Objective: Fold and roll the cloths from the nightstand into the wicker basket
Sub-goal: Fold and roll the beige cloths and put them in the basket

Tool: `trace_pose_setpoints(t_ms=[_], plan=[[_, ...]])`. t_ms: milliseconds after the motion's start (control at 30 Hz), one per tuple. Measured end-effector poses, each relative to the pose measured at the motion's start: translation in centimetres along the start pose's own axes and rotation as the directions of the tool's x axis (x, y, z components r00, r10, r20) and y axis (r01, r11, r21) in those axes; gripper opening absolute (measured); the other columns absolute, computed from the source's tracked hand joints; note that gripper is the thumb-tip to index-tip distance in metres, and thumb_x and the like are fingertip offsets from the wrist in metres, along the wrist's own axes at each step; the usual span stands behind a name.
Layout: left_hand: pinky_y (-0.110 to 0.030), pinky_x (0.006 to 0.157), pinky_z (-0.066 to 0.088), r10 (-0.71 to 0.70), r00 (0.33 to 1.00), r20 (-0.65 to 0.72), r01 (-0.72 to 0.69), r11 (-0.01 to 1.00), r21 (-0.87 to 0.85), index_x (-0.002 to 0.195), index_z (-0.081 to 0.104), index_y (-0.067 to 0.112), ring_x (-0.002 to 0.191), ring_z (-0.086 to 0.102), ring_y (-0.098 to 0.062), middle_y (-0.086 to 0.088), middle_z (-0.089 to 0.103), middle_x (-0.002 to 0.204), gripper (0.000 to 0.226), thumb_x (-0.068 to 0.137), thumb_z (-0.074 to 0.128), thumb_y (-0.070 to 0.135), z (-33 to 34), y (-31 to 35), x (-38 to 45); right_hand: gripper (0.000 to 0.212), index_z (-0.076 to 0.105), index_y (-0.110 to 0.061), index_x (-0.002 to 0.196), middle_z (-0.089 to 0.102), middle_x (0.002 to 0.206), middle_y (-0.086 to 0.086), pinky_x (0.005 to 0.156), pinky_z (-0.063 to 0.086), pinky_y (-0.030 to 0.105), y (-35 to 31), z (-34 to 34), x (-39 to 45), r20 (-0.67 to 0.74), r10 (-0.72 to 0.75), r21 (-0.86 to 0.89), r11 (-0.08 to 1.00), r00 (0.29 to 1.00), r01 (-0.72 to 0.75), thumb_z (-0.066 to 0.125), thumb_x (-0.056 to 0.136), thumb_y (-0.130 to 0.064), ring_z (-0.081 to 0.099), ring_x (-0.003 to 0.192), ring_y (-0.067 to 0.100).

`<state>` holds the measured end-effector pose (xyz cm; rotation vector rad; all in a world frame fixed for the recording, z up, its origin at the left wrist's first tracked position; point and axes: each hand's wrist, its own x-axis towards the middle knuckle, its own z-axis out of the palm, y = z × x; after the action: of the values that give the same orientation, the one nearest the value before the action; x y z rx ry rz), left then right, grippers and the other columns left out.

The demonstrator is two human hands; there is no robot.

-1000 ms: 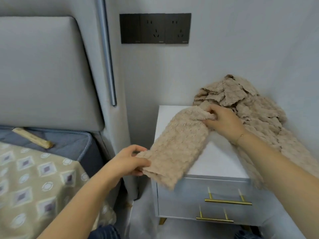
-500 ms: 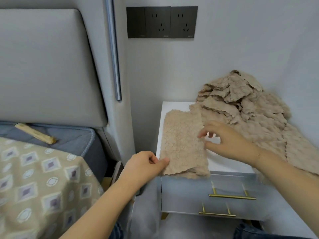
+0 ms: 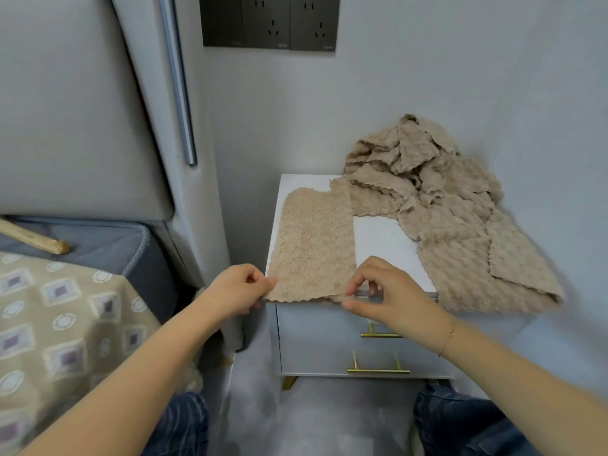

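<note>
A beige textured cloth (image 3: pixel 312 245) lies flat as a long strip on the left part of the white nightstand (image 3: pixel 381 245). My left hand (image 3: pixel 237 291) pinches its near left corner at the front edge. My right hand (image 3: pixel 385 291) pinches the near right corner, thumb and forefinger closed on the hem. A heap of several more beige cloths (image 3: pixel 441 199) is piled at the back right of the nightstand, against the wall, and spills over its right side. No wicker basket is in view.
The bed with a patterned cover (image 3: pixel 62 317) and grey headboard (image 3: pixel 72 106) stands to the left, with a wooden stick (image 3: pixel 33 238) on the mattress. The nightstand's drawers carry gold handles (image 3: pixel 378 370). Black wall sockets (image 3: pixel 269 21) are above. My knees in jeans (image 3: pixel 460 422) are below.
The cloth, held stretched in the air a second ago, has been laid flat on the nightstand. Both hands have moved to its near corners at the front edge.
</note>
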<state>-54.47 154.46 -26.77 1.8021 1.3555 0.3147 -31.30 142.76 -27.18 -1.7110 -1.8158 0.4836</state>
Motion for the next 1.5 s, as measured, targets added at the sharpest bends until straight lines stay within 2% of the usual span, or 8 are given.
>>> trace_pose_setpoints(t_ms=[233, 467, 700, 833, 967, 1100, 1400, 1500], plan=[[-0.025, 0.064, 0.044, 0.005, 0.999, -0.046, 0.001, 0.993, 0.117, 0.085, 0.056, 0.013, 0.061, 0.053, -0.009, -0.002, 0.065, 0.078, 0.028, 0.095, 0.055, 0.039, 0.1, -0.3, 0.0, 0.012, 0.063, -0.019, 0.092, 0.05, 0.092, -0.012, 0.072, 0.039, 0.018, 0.0, 1.4, 0.0, -0.042, -0.101, -0.288, 0.954, 0.994, 0.085, 0.07, 0.086, -0.028, 0.046, 0.089, 0.005], [-0.019, 0.054, 0.04, -0.068, 0.993, -0.097, 0.049, 0.981, -0.187, 0.08, 0.055, 0.014, 0.07, 0.069, -0.009, -0.002, 0.075, 0.08, 0.021, 0.094, 0.06, 0.029, 1.0, -0.1, -1.0, 0.02, 0.051, -0.026, 0.075, 0.048, 0.06, -0.021, 0.057, 0.03, 0.013, -1.5, 1.8, -0.8, -0.276, -0.08, -0.218, 0.976, 0.958, 0.018, 0.068, 0.086, -0.021, 0.048, 0.062, -0.003], [-0.014, 0.048, 0.041, -0.076, 0.98, -0.182, 0.001, 0.925, -0.38, 0.081, 0.065, 0.006, 0.05, 0.049, -0.004, 0.009, 0.063, 0.052, 0.02, 0.091, 0.064, 0.023, 2.0, 1.1, -1.7, 0.023, 0.042, -0.019, 0.067, 0.047, 0.044, -0.004, 0.04, 0.036, 0.03, -2.3, 1.6, -0.8, -0.479, -0.096, -0.28, 0.959, 0.872, -0.048, 0.06, 0.082, -0.014, 0.047, 0.04, 0.019], [-0.013, 0.047, 0.043, -0.071, 0.987, -0.147, 0.0, 0.901, -0.433, 0.083, 0.066, 0.005, 0.044, 0.044, -0.001, 0.006, 0.071, 0.062, 0.022, 0.094, 0.061, 0.023, 1.9, 1.3, -2.0, 0.03, 0.028, -0.021, 0.056, 0.022, 0.04, -0.009, 0.039, 0.012, 0.017, -2.1, 1.5, -0.9, -0.427, -0.179, -0.468, 0.882, 0.886, -0.048, 0.042, 0.081, -0.03, 0.025, 0.033, 0.019], [-0.02, 0.058, 0.045, -0.114, 0.991, -0.075, 0.059, 0.854, -0.517, 0.094, 0.067, 0.003, 0.047, 0.045, -0.004, 0.001, 0.074, 0.07, 0.023, 0.094, 0.06, 0.025, 1.7, 1.2, -2.0, 0.038, 0.036, -0.025, 0.063, 0.032, 0.045, -0.012, 0.041, 0.026, 0.021, -1.4, 1.8, -1.4, -0.375, -0.037, -0.428, 0.893, 0.926, -0.138, 0.051, 0.083, -0.055, 0.037, 0.041, 0.01], [-0.021, 0.058, 0.043, -0.152, 0.987, -0.044, 0.1, 0.815, -0.571, 0.104, 0.067, -0.001, 0.048, 0.043, -0.005, 0.001, 0.074, 0.07, 0.028, 0.094, 0.062, 0.024, 1.6, 1.1, -1.8, 0.019, 0.051, -0.028, 0.08, 0.055, 0.066, -0.009, 0.055, 0.04, 0.025, -1.4, 1.6, -1.9, -0.269, 0.078, -0.267, 0.952, 0.96, -0.152, 0.063, 0.084, -0.043, 0.052, 0.062, 0.007], [-0.015, 0.051, 0.043, -0.003, 0.985, -0.173, -0.062, 0.928, -0.366, 0.09, 0.064, 0.003, 0.045, 0.044, -0.001, 0.001, 0.075, 0.072, 0.022, 0.092, 0.063, 0.024, 1.8, 1.3, -2.4, 0.038, 0.04, -0.011, 0.05, 0.036, 0.048, 0.008, 0.048, 0.022, 0.029, -1.0, 1.8, -1.9, -0.438, 0.185, -0.082, 0.966, 0.879, -0.245, 0.061, 0.081, -0.019, 0.027, 0.049, 0.013], [-0.02, 0.056, 0.045, 0.077, 0.973, -0.219, -0.126, 0.967, -0.221, 0.086, 0.061, 0.004, 0.046, 0.047, -0.002, 0.004, 0.074, 0.069, 0.019, 0.091, 0.063, 0.022, 2.2, 1.0, -2.7, 0.037, 0.026, -0.018, 0.051, 0.019, 0.045, -0.001, 0.043, 0.018, 0.025, -0.9, 1.6, -2.5, -0.417, -0.056, -0.329, 0.94, 0.907, -0.093, 0.053, 0.075, -0.023, 0.018, 0.046, 0.012]])
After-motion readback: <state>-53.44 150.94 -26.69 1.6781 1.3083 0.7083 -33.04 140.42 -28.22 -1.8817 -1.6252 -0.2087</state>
